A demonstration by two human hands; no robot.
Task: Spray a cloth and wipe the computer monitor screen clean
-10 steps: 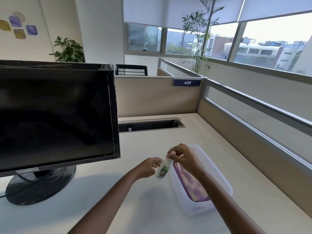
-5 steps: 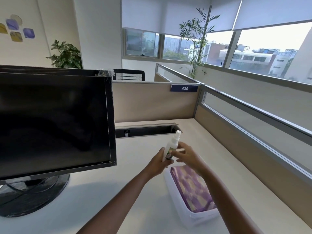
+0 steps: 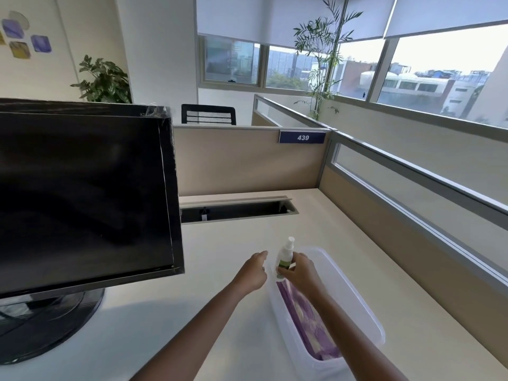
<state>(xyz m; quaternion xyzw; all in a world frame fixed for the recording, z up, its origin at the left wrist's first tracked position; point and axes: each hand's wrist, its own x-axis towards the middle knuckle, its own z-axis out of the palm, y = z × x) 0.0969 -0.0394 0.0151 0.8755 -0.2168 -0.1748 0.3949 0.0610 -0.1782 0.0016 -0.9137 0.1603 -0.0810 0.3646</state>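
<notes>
I see the desk (image 3: 170,320) running pale and bare from the near edge to the far partition, and on its left the monitor (image 3: 82,193) stands dark on its round foot, its screen turned toward me. Nothing has touched that screen yet, as far as I can judge. To the right, near me, sits a clear plastic tub (image 3: 357,303) with a folded purple cloth (image 3: 310,323) lying inside it.

My right hand (image 3: 301,270) is closed around the lower body of the small spray bottle (image 3: 284,258), held upright just above the far end of the tub, white nozzle on top. My left hand (image 3: 251,270) is loosely curled beside the bottle, apart from it and holding nothing that I can see.

The step in hand, I judge, is readying the spray. To do it well I want the left hand to lift the cloth clear of the tub and spread one face flat, well away from the monitor. I cannot tell which way the nozzle opening faces, so I check that first and turn it onto the cloth. A light mist is enough; a soaked cloth could run drips into the lower frame of the screen. I keep the bottle upright so the pump draws liquid.
</notes>
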